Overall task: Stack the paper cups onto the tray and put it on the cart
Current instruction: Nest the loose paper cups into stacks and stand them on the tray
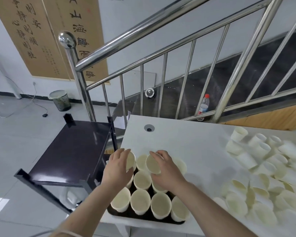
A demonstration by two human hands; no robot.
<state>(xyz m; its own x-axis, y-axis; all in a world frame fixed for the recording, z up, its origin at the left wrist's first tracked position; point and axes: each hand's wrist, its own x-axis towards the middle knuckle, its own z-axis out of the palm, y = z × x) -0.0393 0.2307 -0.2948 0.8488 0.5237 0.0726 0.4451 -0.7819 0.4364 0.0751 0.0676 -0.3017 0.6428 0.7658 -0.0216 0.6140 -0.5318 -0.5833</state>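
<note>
- Head view: both hands work over the tray (120, 213), which sits at the near left corner of the bench (186, 134).
- Left hand (117, 168) grips a cup (130, 160) by its wall, tilted, above the tray's far left.
- Right hand (167, 170) holds another cup (152, 164) the same way, mouth turned toward the camera, probably so it can be set down among the rest.
- Cups already on the tray stand upright in close rows, likely to save room.
- A loose pile (266, 171) of cups lies well to the right.
- The cart (72, 151) stands just left of the bench, within easy reach for the tray.
</note>
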